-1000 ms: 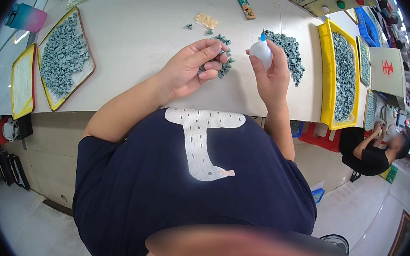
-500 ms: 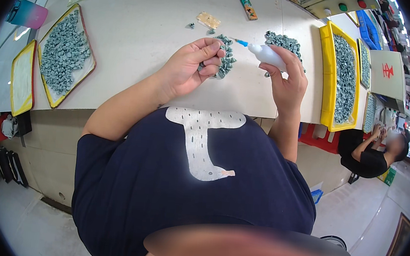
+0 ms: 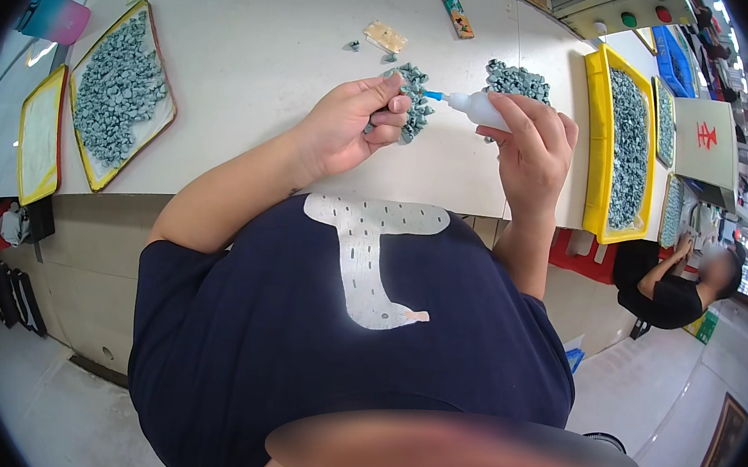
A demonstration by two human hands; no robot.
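My right hand (image 3: 535, 143) grips a white squeeze bottle (image 3: 481, 109) that lies nearly level, its blue needle tip (image 3: 433, 95) pointing left. The tip is close to the fingertips of my left hand (image 3: 359, 124); whether it touches anything there I cannot tell. My left fingers are closed in a pinch, and what they hold is too small and hidden to name. Just beyond them lies a small heap of grey-green pieces (image 3: 416, 117) on the white table (image 3: 262, 90). A second heap of the same pieces (image 3: 517, 81) sits behind the bottle.
At the left stand a yellow-rimmed tray of grey-green pieces (image 3: 119, 91), another yellow-rimmed tray (image 3: 41, 138) and a blue-pink bottle (image 3: 59, 19). A deep yellow bin (image 3: 598, 137) stands right. A beige scrap (image 3: 385, 36) and green packet (image 3: 456, 15) lie farther back. A co-worker (image 3: 677, 282) sits far right.
The squeeze bottle has tipped flatter, and its needle tip has come down toward my left fingertips. My left hand has hardly moved.
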